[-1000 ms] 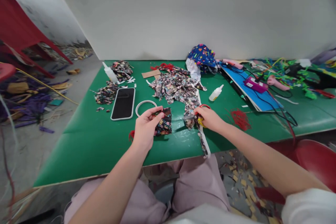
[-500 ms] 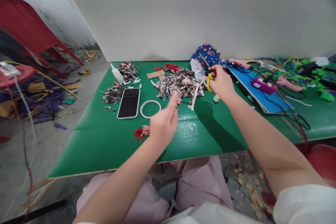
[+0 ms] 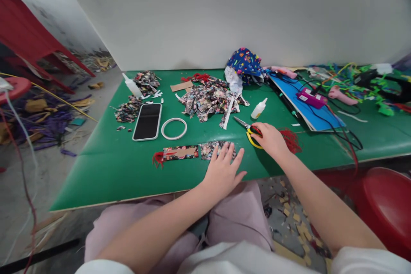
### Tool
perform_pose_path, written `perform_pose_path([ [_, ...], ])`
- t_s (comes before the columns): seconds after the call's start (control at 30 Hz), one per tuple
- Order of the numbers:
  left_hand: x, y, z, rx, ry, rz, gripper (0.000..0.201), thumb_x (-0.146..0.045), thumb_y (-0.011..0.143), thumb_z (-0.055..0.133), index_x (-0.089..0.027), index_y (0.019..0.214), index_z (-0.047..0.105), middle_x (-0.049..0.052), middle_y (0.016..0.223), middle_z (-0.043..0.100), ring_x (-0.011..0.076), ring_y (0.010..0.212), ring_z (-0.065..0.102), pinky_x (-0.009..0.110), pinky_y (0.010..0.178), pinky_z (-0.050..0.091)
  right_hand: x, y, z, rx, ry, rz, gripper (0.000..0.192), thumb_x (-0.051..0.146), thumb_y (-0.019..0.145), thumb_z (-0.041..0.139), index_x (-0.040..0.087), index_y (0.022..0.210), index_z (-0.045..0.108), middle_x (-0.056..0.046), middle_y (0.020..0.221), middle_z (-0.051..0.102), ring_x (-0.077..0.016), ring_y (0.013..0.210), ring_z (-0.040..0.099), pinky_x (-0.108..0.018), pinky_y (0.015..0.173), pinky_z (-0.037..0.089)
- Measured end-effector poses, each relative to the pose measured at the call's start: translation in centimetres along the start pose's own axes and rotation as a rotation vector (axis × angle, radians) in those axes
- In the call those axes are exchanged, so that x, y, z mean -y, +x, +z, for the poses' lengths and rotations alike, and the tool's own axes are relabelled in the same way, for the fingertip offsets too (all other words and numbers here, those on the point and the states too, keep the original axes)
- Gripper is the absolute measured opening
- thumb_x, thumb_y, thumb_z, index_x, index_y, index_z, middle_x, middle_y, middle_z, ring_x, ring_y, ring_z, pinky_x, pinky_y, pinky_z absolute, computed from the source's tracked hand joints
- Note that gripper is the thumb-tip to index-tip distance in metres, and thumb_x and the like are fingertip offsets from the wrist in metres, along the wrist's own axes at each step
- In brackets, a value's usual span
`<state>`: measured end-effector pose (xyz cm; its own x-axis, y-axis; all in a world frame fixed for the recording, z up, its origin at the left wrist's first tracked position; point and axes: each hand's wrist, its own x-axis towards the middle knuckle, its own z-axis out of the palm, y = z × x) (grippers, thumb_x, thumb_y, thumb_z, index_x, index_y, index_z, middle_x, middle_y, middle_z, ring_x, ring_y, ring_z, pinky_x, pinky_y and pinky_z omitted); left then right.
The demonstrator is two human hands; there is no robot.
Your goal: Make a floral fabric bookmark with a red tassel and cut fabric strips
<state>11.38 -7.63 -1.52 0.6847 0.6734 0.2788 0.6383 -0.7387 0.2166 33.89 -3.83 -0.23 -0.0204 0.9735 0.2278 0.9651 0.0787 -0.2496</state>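
My left hand [image 3: 224, 168] lies flat with fingers spread, its fingertips over a piece of floral fabric [image 3: 208, 150] near the table's front edge. Beside that piece, to the left, is a floral strip with a brown card face [image 3: 181, 153] and a red thread tassel [image 3: 158, 158] at its left end. My right hand [image 3: 269, 139] grips the yellow-and-black handles of a pair of scissors [image 3: 243, 123], low by the tabletop, blades pointing up and left. Red threads [image 3: 291, 140] show just right of that hand. A small white glue bottle [image 3: 259, 108] stands behind the scissors.
On the green table [image 3: 105, 175] are a phone [image 3: 147, 122], a white ring [image 3: 174, 137], a floral scrap pile [image 3: 205, 100] and another bottle [image 3: 131, 85]. A blue folder [image 3: 308, 105] with a purple device [image 3: 311, 98] and cables lies right. A red stool [image 3: 385, 201] stands at lower right.
My right hand has lowered the scissors from above the scraps toward the tabletop. My left hand has come down and spread over the floral fabric, moving right.
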Motion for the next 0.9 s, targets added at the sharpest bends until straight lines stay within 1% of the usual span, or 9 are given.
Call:
perform_pose_path([
  [0.07,1.8,-0.4,-1.0,-0.031,0.011,-0.057,0.052,-0.043,0.089,0.041,-0.018,0.134,0.041,0.015,0.137,0.047,0.0325,0.128,0.04,0.055,0.104,0.031,1.0,-0.5,-0.2,-0.049,0.006,-0.046,0.023,0.025,0.085,0.048,0.017,0.102,0.062,-0.013,0.103,0.064,-0.0272,0.1,0.057,-0.043,0.087,0.045],
  [0.13,4.1,-1.2,-2.1,-0.072,0.055,-0.157,0.045,-0.034,0.09,0.04,-0.014,0.13,0.047,0.014,0.131,0.053,0.0318,0.126,0.043,0.053,0.102,0.034,2.7,-1.2,-0.1,-0.079,0.039,-0.108,0.025,0.025,0.089,0.043,0.018,0.101,0.063,-0.011,0.107,0.064,-0.0232,0.106,0.055,-0.04,0.095,0.043],
  [0.17,5.3,-1.7,-2.5,-0.096,0.08,-0.195,0.041,-0.031,0.09,0.04,-0.013,0.126,0.051,0.013,0.128,0.056,0.0314,0.126,0.043,0.052,0.102,0.036,3.6,-1.6,0.2,-0.068,0.071,-0.173,0.024,0.026,0.09,0.043,0.02,0.1,0.064,-0.008,0.106,0.066,-0.0208,0.106,0.056,-0.038,0.096,0.043],
  [0.23,7.2,-2.8,-3.3,-0.107,0.115,-0.197,0.038,-0.029,0.09,0.041,-0.011,0.119,0.057,0.014,0.126,0.057,0.0311,0.127,0.041,0.049,0.103,0.036,5.3,-2.3,1.0,-0.039,0.184,-0.334,0.024,0.029,0.09,0.044,0.022,0.1,0.065,-0.007,0.107,0.066,-0.0212,0.105,0.058,-0.04,0.096,0.045],
  [0.37,9.1,-5.1,-4.2,-0.096,0.154,-0.242,0.036,-0.03,0.09,0.042,-0.015,0.117,0.059,0.013,0.129,0.054,0.03,0.129,0.039,0.05,0.104,0.035,7.1,-3.5,3.0,0.066,0.219,-0.444,0.031,0.037,0.088,0.049,0.02,0.111,0.062,-0.008,0.122,0.062,-0.0226,0.117,0.054,-0.042,0.101,0.043],
  [0.47,10.0,-6.4,-4.5,-0.102,0.155,-0.314,0.036,-0.031,0.09,0.042,-0.013,0.116,0.059,0.013,0.128,0.055,0.029,0.128,0.04,0.048,0.104,0.037,6.7,-4.1,3.5,0.129,0.151,-0.485,0.039,0.038,0.089,0.047,0.018,0.121,0.056,-0.01,0.131,0.054,-0.0239,0.124,0.048,-0.047,0.105,0.038],
  [0.57,10.8,-7.4,-4.6,-0.085,0.143,-0.355,0.037,-0.033,0.09,0.043,-0.012,0.117,0.058,0.013,0.125,0.057,0.0272,0.125,0.044,0.045,0.103,0.04,5.6,-4.5,3.3,0.141,0.108,-0.5,0.039,0.037,0.091,0.045,0.018,0.123,0.054,-0.009,0.134,0.051,-0.0238,0.126,0.045,-0.05,0.106,0.035],
  [0.77,11.3,-8.0,-4.6,-0.082,0.113,-0.344,0.04,-0.035,0.091,0.043,-0.011,0.119,0.057,0.012,0.119,0.062,0.025,0.114,0.054,0.043,0.1,0.043,3.9,-4.4,3.6,0.026,0.063,-0.432,0.038,0.032,0.089,0.048,0.013,0.121,0.056,-0.013,0.13,0.054,-0.0268,0.124,0.047,-0.049,0.103,0.039],
  [0.9,10.8,-7.6,-4.3,-0.115,0.088,-0.323,0.038,-0.037,0.089,0.047,-0.013,0.115,0.059,0.011,0.114,0.064,0.024,0.108,0.057,0.041,0.096,0.046,3.0,-4.2,3.1,-0.095,0.145,-0.515,0.031,0.024,0.086,0.054,0.013,0.114,0.061,-0.014,0.123,0.06,-0.0258,0.121,0.049,-0.044,0.101,0.043],
])
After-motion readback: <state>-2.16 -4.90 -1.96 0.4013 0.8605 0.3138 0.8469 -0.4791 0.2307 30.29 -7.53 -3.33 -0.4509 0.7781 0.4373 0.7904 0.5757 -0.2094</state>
